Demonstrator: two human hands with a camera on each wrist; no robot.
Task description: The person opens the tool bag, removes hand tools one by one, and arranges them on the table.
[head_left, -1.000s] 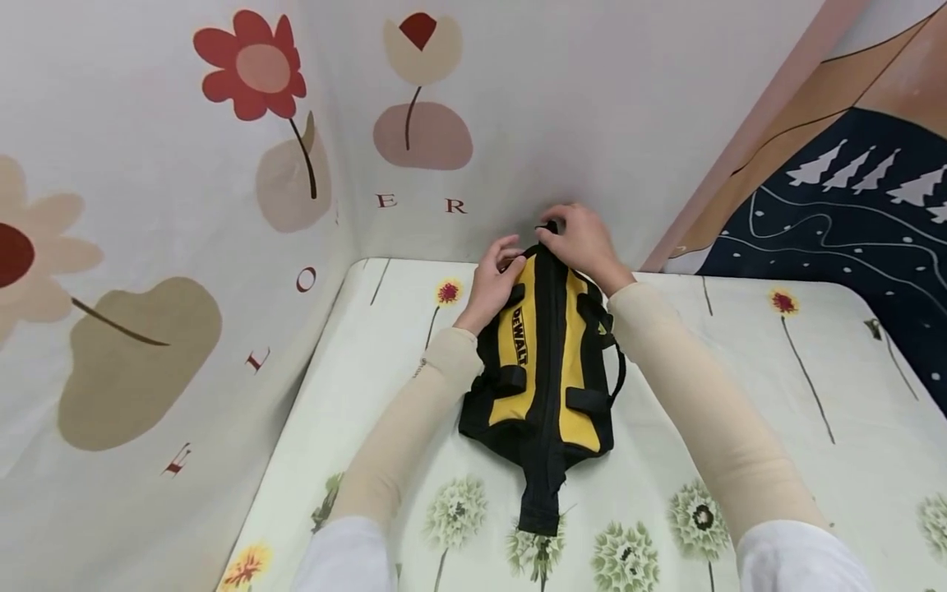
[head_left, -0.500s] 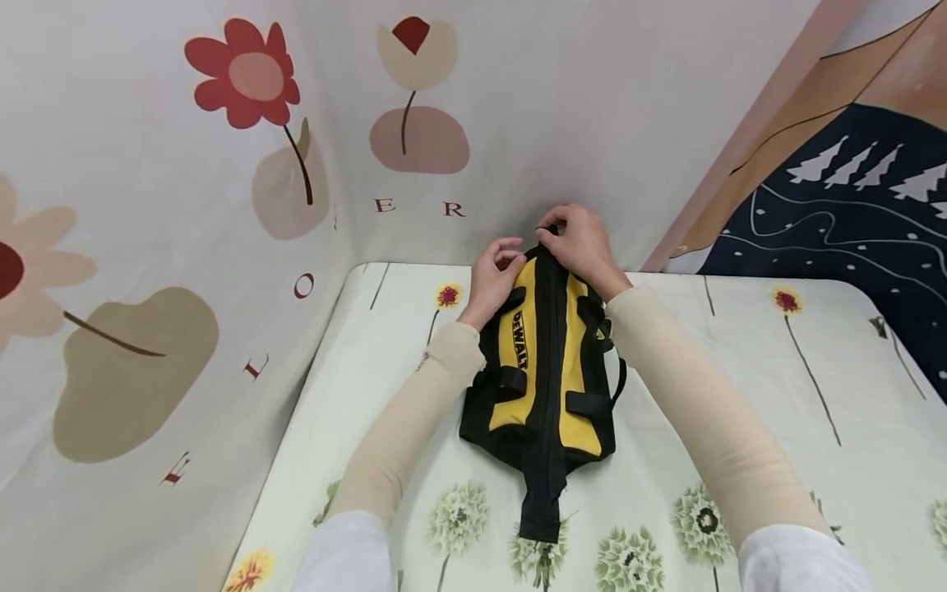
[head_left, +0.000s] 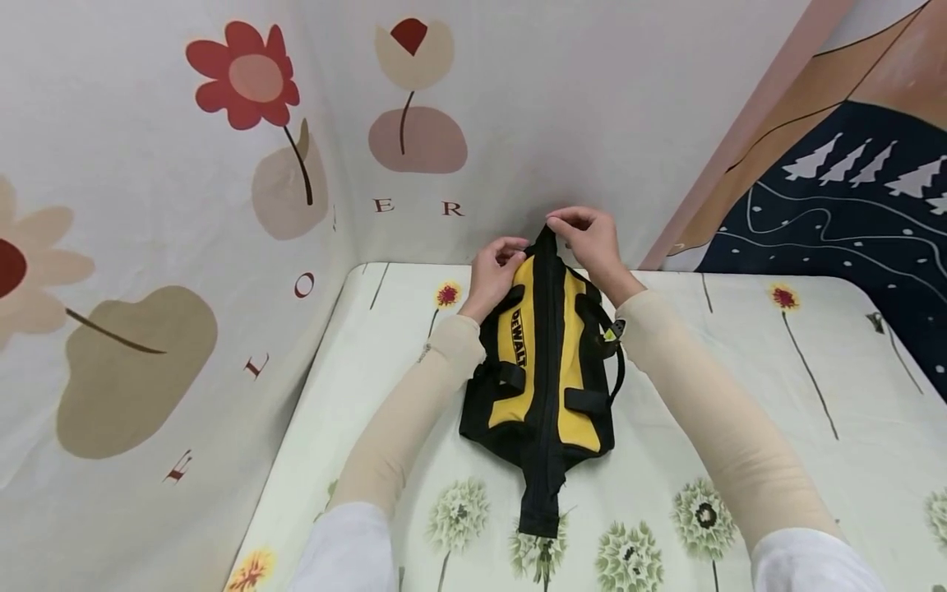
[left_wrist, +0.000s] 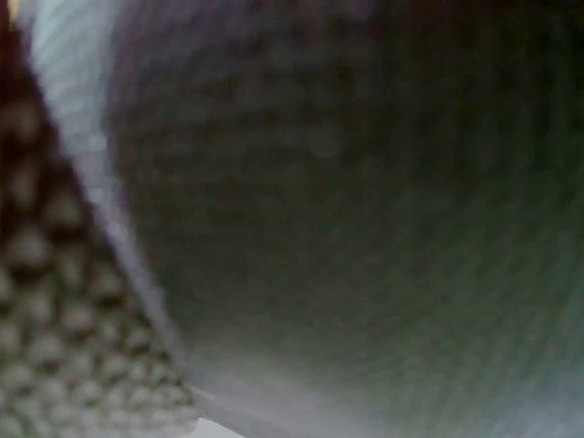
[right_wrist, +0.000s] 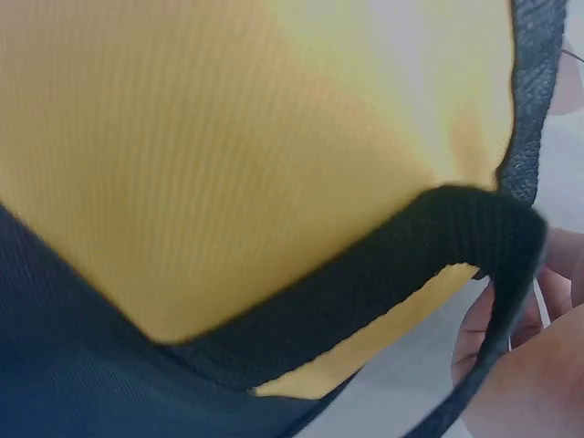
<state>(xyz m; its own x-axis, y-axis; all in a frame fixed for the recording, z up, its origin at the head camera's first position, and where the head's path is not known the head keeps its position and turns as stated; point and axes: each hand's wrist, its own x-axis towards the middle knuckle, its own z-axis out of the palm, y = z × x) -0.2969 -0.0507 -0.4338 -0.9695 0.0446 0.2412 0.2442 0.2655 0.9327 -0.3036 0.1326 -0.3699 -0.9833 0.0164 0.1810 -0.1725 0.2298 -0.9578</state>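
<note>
A black and yellow DEWALT tool bag (head_left: 575,353) lies lengthwise on the table, with a black zipper strip (head_left: 547,353) along its top. At the bag's far left edge, my left hand (head_left: 490,278) grips the fabric between thumb and fingers. My right hand (head_left: 594,245) pinches the fabric tab (head_left: 547,237) at the strip's far end, holding it raised. The near tab (head_left: 540,501) hangs flat towards me. In the right wrist view, yellow cloth and a black strap (right_wrist: 347,283) fill most of the frame. Blurred fabric covers the left wrist view.
A flower-print cloth covers the table (head_left: 740,362). Close behind the bag stands a pale printed wall sheet (head_left: 629,99), and another printed wall runs along the left. Black handles (head_left: 620,374) stick out at the bag's right side.
My right hand has shifted slightly right, and the far tab now stands more upright and shows more of its length. The left hand and the bag stay about where they were.
</note>
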